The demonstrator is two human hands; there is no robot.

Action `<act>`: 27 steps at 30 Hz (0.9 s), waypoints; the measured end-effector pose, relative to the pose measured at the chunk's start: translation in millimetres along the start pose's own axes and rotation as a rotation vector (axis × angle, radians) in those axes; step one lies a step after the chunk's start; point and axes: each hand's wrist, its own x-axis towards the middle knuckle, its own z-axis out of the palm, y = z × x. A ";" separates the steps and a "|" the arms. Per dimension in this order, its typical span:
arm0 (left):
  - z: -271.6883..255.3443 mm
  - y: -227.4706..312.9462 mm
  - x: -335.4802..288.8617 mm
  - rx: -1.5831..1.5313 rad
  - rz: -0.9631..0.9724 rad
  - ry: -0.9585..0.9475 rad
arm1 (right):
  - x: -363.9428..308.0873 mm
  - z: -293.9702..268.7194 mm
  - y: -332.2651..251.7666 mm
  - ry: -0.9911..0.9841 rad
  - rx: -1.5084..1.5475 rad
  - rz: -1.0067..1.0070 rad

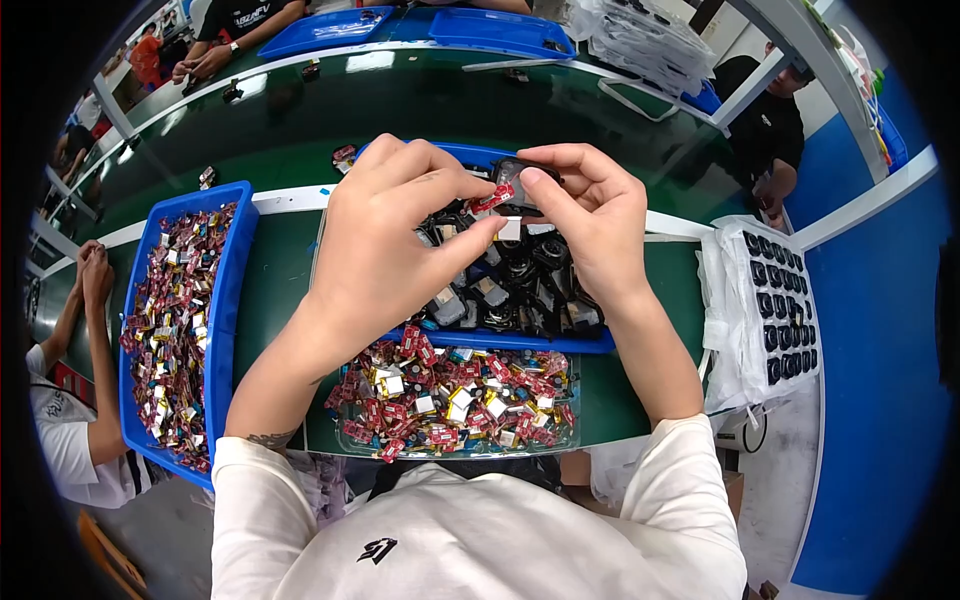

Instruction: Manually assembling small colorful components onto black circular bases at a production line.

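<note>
- So the bit that matters here is the red board [492, 197]: it's up at the left hand's [385, 220] index fingertip, right against or just in front of the black case [508, 172], above the blue tray [500, 342].
- Right hand [600, 210] has the case pinched, thumb on the near face and fingers curled behind. Looks like a decent hold to me; I'd keep that thumb out toward the edge so it doesn't block the board.
- Left index and thumb are bent toward each other with a gap between the tips. Can't tell if they're actually squeezing the board or just steadying it.
- There's a white block [509, 230] just beside the left thumb tip. Can't see whether it's joined to the board. If it is, I'd support it too and not let it tug.
- Tip for this step imo: hold the case dead steady in the right and do the small angle changes with the left. Handle the board by its edges, no bending, and don't force it if it catches.
- Working over the tray is smart, since a dropped case lands among the other cases. A dropped board could get lost there, though; its lookalikes are in the clear tray [574, 425] on the near side and the blue bin [230, 300] on the left.
</note>
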 end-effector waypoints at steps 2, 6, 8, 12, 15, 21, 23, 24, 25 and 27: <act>-1.3 -1.2 -0.3 0.016 0.025 -0.005 | 0.0 -0.1 1.1 -0.006 -0.022 -0.026; 1.1 -3.2 -1.5 -0.370 -0.291 -0.120 | -2.5 0.2 0.5 0.011 -0.107 -0.099; 2.3 -3.2 -1.4 -0.728 -0.628 -0.223 | -5.5 1.1 2.1 0.020 -0.118 -0.116; 5.5 -6.2 -3.0 -0.992 -0.700 -0.175 | -8.8 5.4 -2.0 0.008 -0.093 -0.147; 5.4 -7.1 -1.7 -0.949 -0.715 -0.163 | -8.0 3.2 -3.0 -0.036 -0.067 -0.183; 8.7 -12.4 -1.1 -0.724 -0.688 -0.162 | -4.7 0.0 -1.0 -0.090 -0.002 -0.072; 8.4 -17.0 0.0 -0.726 -0.682 -0.186 | -1.5 -1.1 -3.4 -0.119 -0.030 -0.026; 9.0 -19.4 -0.4 -0.726 -0.684 -0.210 | 0.2 -1.6 -3.7 -0.149 -0.054 0.026; 10.1 -20.4 -0.5 -0.730 -0.681 -0.209 | 1.7 -4.8 0.5 -0.192 -0.047 0.048; 10.9 -21.9 -0.2 -0.785 -0.696 -0.258 | 2.3 -7.7 -0.1 -0.194 -0.057 0.049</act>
